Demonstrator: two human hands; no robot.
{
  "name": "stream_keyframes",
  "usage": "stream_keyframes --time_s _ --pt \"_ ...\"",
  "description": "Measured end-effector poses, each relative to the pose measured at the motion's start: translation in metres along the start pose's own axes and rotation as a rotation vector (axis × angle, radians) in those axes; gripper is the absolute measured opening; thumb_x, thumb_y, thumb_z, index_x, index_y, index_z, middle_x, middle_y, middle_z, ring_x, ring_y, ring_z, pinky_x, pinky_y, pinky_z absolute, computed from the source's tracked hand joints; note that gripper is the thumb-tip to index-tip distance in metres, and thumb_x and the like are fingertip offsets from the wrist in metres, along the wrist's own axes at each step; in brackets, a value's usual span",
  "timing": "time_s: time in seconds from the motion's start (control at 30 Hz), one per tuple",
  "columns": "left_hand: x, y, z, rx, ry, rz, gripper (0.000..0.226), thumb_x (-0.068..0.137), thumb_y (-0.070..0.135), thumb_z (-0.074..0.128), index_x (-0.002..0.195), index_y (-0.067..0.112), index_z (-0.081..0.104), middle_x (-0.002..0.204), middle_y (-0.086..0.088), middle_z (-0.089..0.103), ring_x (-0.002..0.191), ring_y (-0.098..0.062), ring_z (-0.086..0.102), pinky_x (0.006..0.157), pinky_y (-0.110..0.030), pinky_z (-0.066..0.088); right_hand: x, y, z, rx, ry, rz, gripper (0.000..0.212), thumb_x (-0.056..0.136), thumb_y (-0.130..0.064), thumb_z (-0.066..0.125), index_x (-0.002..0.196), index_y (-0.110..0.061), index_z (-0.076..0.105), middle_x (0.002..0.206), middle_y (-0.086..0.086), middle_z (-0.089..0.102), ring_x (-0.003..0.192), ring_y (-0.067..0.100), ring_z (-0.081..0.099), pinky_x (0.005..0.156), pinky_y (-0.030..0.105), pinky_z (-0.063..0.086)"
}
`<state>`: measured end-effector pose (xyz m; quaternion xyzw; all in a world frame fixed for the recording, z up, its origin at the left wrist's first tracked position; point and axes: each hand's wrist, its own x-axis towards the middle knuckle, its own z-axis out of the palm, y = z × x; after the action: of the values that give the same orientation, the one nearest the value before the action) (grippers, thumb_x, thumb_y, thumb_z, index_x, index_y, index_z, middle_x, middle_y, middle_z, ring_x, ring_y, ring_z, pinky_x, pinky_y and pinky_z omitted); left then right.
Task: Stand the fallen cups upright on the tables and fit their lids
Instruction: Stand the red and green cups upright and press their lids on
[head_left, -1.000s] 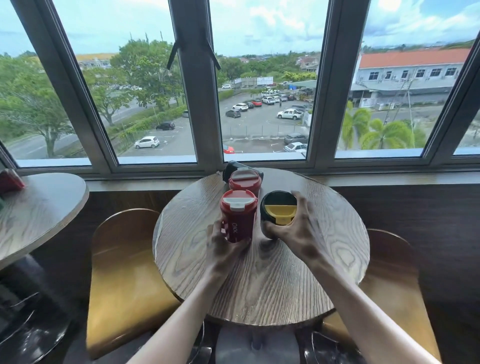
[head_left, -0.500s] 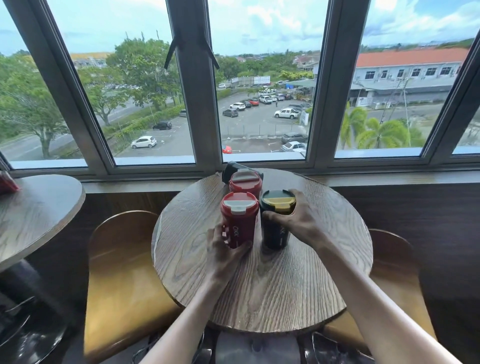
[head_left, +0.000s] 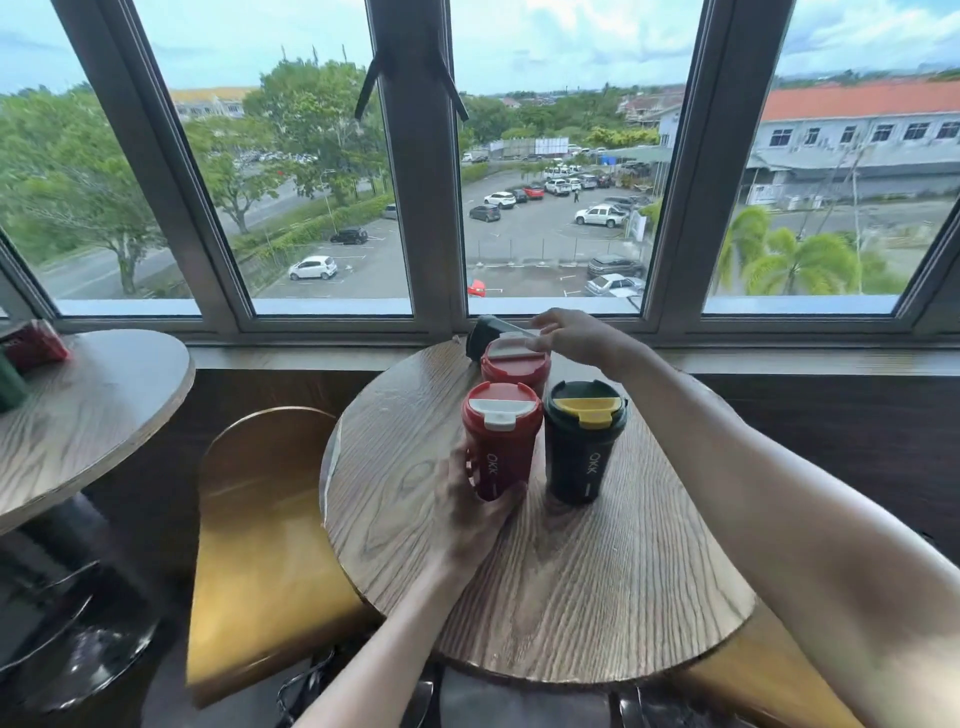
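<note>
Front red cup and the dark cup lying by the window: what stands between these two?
In the head view, the second red cup stands between the front red cup and the fallen dark cup; the right hand reaches over it.

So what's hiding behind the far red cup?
A dark cup lies tipped behind the far red cup; the right hand reaches there. Its lid end is covered.

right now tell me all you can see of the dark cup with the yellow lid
The dark cup stands upright on the round wooden table, right of the near red cup, close beside it. Matte, tapering downward, white OKK lettering on its side. A dark lid with a yellow flap is fitted. Neither hand touches it.
</note>
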<state>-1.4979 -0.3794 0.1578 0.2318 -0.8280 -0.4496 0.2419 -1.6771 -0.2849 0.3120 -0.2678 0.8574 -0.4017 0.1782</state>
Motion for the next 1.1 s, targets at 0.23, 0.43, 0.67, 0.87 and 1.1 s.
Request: stream_keyframes --time_s 0.23,0.43,0.67,0.87,1.1 --pt "0.0 -0.002 0.002 -0.057 0.038 0.019 0.071 0.066 0.026 0.087 0.127 0.017 0.051 0.109 -0.001 0.055 0.095 -0.01 0.055 0.068 0.003 0.037 0.033 0.017 0.002 0.155 -0.264 0.117 0.05 0.088 -0.023 0.066 0.134 -0.015 0.05 0.134 0.012 0.057 0.11 0.024 0.056 0.099 0.039 0.045" --pt "0.001 -0.002 0.001 -0.057 0.042 0.016 0.074 0.064 0.033 0.086 0.128 0.023 0.051 0.109 0.003 0.057 0.096 -0.009 0.056 0.066 -0.003 0.038 0.037 0.022 0.003 0.183 -0.253 0.083 0.054 0.079 -0.023 0.075 0.129 -0.013 0.055 0.124 0.015 0.062 0.114 0.031 0.059 0.096 0.042 0.05" --pt "0.0 -0.001 -0.001 -0.06 0.032 0.021 0.074 0.065 0.036 0.086 0.128 0.025 0.048 0.112 0.002 0.058 0.099 -0.01 0.058 0.067 -0.004 0.038 0.037 0.018 0.008 0.189 -0.236 0.073 0.05 0.081 -0.025 0.073 0.125 -0.013 0.055 0.123 0.017 0.06 0.116 0.034 0.058 0.099 0.048 0.049" --pt "0.0 0.001 -0.003 -0.087 0.019 0.032 0.077 0.065 0.033 0.086 0.131 0.023 0.048 0.114 0.001 0.057 0.099 -0.009 0.057 0.067 -0.002 0.039 0.034 0.014 0.01 0.209 -0.251 0.07 0.032 0.084 -0.021 0.071 0.112 -0.016 0.057 0.119 0.018 0.061 0.101 0.028 0.061 0.099 0.048 0.051" --pt "-0.002 0.002 -0.004 -0.086 0.008 0.038 0.079 0.064 0.042 0.086 0.13 0.022 0.047 0.111 0.002 0.054 0.103 -0.013 0.055 0.079 -0.019 0.044 0.036 0.011 0.012 0.161 -0.28 0.066 0.049 0.081 -0.021 0.074 0.124 -0.012 0.052 0.112 0.013 0.059 0.096 0.023 0.059 0.092 0.04 0.052"
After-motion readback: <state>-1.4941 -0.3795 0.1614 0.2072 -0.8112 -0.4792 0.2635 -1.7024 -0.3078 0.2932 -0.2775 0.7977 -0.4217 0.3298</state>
